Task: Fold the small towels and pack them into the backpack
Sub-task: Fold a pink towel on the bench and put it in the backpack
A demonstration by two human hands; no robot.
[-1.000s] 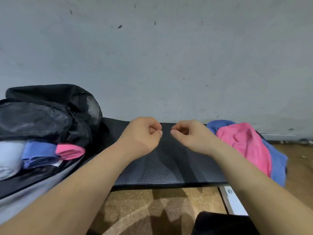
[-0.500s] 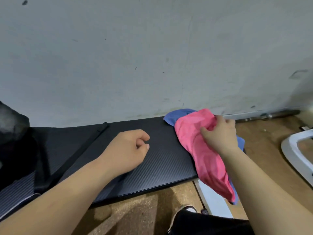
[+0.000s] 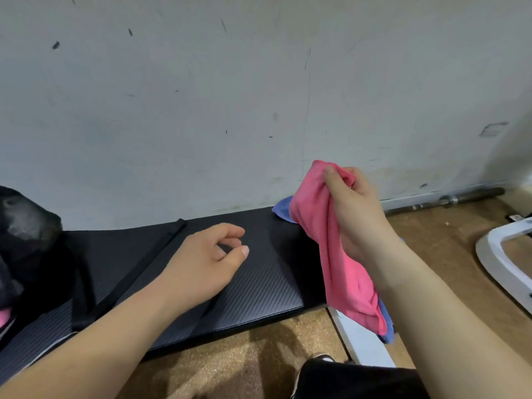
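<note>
Right hand (image 3: 355,208) grips pink towel (image 3: 336,254) over blue towel (image 3: 283,210); left hand (image 3: 207,257) empty, loosely curled above black pad (image 3: 259,295).

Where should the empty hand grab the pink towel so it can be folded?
Probably the loose bottom corner of the pink towel, coming from the left. The right hand pinches its top, so the cloth hangs bunched over the black mat's edge; the left hand is open and free to pull it flat.

My right hand (image 3: 357,208) has closed its grip on the pink towel (image 3: 339,254) & lifted its top end off the blue towel (image 3: 283,210); 0.5 s ago it only rested there. Left hand (image 3: 207,257) fingers uncurled vs 1 s ago.
</note>
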